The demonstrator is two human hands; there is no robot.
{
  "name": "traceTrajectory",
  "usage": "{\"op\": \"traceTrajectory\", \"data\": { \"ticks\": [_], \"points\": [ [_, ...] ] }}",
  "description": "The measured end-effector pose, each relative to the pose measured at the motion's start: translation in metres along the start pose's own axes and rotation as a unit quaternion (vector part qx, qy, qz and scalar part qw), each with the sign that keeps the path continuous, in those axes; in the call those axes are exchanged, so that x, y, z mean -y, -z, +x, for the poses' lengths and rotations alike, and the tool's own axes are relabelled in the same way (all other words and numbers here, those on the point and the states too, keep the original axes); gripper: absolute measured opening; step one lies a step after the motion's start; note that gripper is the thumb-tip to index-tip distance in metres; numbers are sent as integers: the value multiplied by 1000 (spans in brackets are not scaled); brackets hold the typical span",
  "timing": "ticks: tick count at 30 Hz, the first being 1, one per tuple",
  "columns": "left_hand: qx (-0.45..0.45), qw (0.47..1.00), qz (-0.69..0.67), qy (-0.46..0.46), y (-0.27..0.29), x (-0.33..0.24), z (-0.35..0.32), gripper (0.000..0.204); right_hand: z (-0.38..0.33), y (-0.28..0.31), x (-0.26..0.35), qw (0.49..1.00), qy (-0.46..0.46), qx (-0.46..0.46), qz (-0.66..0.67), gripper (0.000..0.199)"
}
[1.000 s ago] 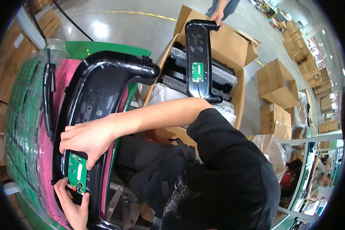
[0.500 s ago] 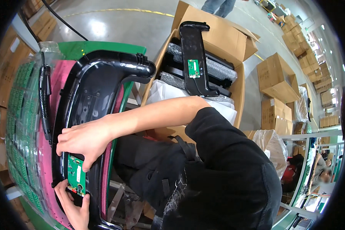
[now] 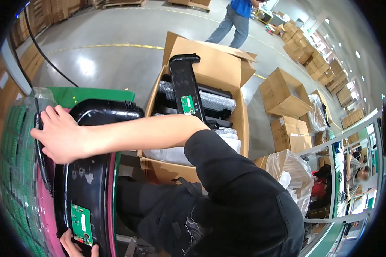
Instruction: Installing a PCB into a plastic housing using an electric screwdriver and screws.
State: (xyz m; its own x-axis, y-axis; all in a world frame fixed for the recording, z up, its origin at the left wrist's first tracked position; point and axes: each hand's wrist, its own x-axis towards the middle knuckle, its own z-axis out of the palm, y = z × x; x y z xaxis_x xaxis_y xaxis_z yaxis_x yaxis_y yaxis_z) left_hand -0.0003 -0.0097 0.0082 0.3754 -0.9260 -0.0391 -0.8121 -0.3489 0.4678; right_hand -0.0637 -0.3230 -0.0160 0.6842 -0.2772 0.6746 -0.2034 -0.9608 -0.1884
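Note:
A green circuit board (image 3: 81,222) lies in a long glossy black plastic housing (image 3: 90,188). My left hand (image 3: 70,246), partly cut off by the lower edge, grips the board's near end, fingers on its left side and thumb on its right. My right hand (image 3: 62,137) is stretched across the housing. Its spread fingers reach over a slim black corded tool (image 3: 43,173), like an electric screwdriver, that hangs upright left of the housing. Part of the tool is hidden under the hand.
Pink foam (image 3: 47,210) and a green board (image 3: 94,95) lie under the housing. Clear-wrapped green circuit panels (image 3: 15,171) stand at the left. Ahead, an open carton (image 3: 244,128) holds bubble-wrapped parts; a similar black housing (image 3: 185,81) rests on it. A person (image 3: 233,23) stands beyond.
My right hand has left the circuit board and moved up and left to the hanging tool. The left hand stays at the board. The view has shifted, showing more of the person beyond.

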Motion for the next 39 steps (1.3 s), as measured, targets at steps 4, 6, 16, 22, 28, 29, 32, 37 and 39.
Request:
{"op": "traceTrajectory", "data": {
  "ticks": [4, 6, 16, 22, 28, 29, 32, 37, 39],
  "points": [
    [-8, 1000, 2, -17, -1, 3, 1, 68, 33, -7, -18, 960, -99, 246, 94, 57],
    [-19, 999, 8, -46, -3, 8, 0, 68, 47, -38, -31, 923, -89, 316, 199, 62],
    [-13, 999, -5, -47, -2, 2, -3, 66, 59, -90, -25, 934, -120, 216, 258, 60],
    [-6, 999, -2, -32, -2, 3, -6, 66, 61, -81, 13, 898, -261, 119, 334, 38],
    [2, 1000, 5, -17, 2, -3, -4, 66, 71, -95, 75, 849, -122, -247, 450, 66],
    [3, 1000, -5, 11, 2, 1, -7, 65, 68, -88, 90, 813, -104, -196, 538, 66],
    [-31, 999, -9, -42, 1, 7, -7, 66, 67, -95, 111, 789, -78, -80, 604, 64],
    [-44, 997, -56, 12, -9, 24, 1, 71, 53, -60, 108, 752, -154, 68, 637, 47],
    [-25, 997, -64, 28, -4, 19, 6, 67, 49, -55, 100, 734, -156, 58, 659, 33]
  ]
}}
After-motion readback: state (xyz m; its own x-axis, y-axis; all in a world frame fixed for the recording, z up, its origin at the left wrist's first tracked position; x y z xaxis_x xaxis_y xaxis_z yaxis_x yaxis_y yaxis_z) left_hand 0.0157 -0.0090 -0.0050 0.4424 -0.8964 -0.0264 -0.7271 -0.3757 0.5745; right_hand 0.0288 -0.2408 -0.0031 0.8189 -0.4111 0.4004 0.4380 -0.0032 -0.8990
